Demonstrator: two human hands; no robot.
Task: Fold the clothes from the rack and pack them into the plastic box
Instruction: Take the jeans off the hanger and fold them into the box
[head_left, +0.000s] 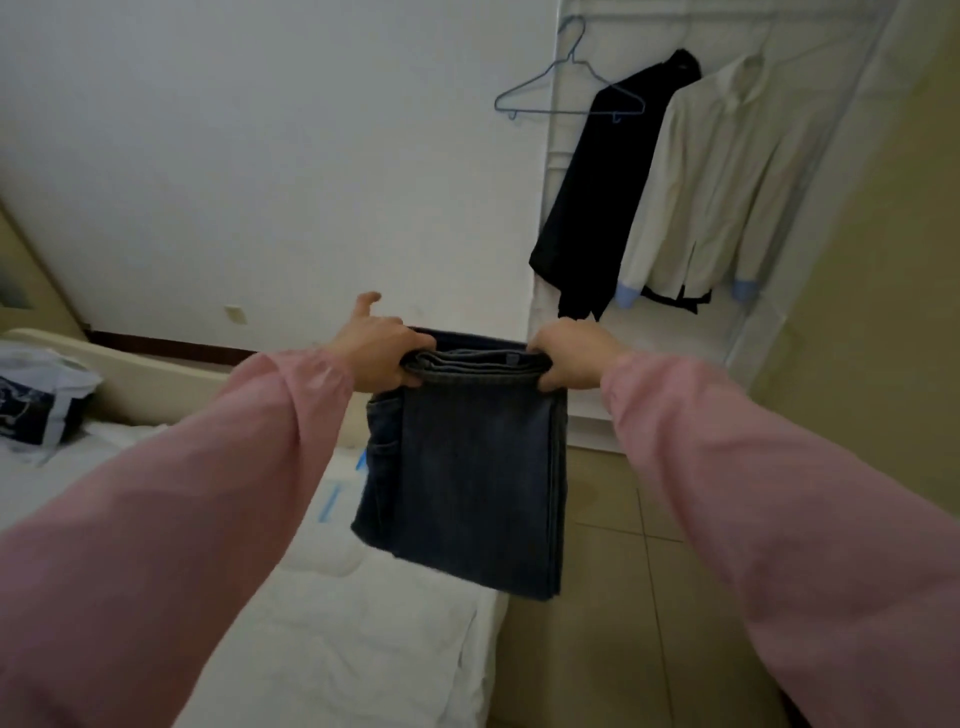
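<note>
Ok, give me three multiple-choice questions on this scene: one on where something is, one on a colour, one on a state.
1. Where is the empty hanger?
A. left of the black garment
B. on the bed
C. on the floor

2. What colour are the cuffs of the shirt?
A. red
B. green
C. blue

3. How are the jeans?
A. spread flat
B. folded and held up
C. on a hanger

Answers: 1 A, it hangs up high just left of the black garment. 2 C, both cuffs show light blue. 3 B, they hang in the air in a folded stack.
</note>
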